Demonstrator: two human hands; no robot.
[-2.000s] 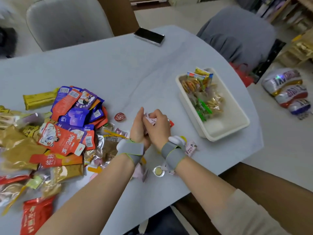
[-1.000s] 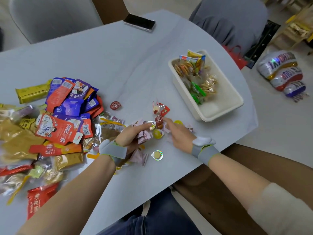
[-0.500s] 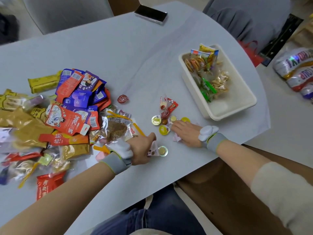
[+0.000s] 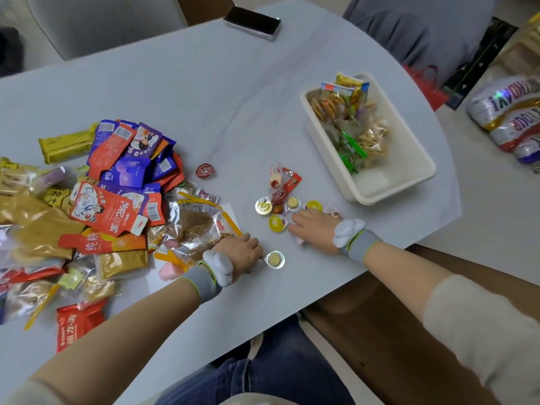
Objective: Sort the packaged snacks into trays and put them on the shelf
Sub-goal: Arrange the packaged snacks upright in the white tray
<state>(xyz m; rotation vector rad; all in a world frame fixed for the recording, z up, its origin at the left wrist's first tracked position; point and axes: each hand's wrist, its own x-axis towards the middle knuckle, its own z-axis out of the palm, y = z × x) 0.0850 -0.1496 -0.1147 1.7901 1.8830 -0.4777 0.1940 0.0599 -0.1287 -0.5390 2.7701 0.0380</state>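
Your right hand lay flat on the table, fingers straight, touching the near edge of a cluster of small round jelly cups, with a pale wrapper just showing beneath the palm. Your left hand was curled knuckles-up at the fringe of the big snack pile, beside a lone jelly cup — whether it pinched anything I could not tell, since the fingers were turned under. The white tray stood well apart to the right, partly filled with clear cracker packs at its far end. Those little cups looked light and stiff-rimmed with slick foil lids, so they would probably skate away under a flat push — better to pinch each by its rim, or rake several into a cupped palm. The flat sachets in the pile seemed soft and crinkly, likely slippery against each other; a corner or sealed edge should have given the surest hold.
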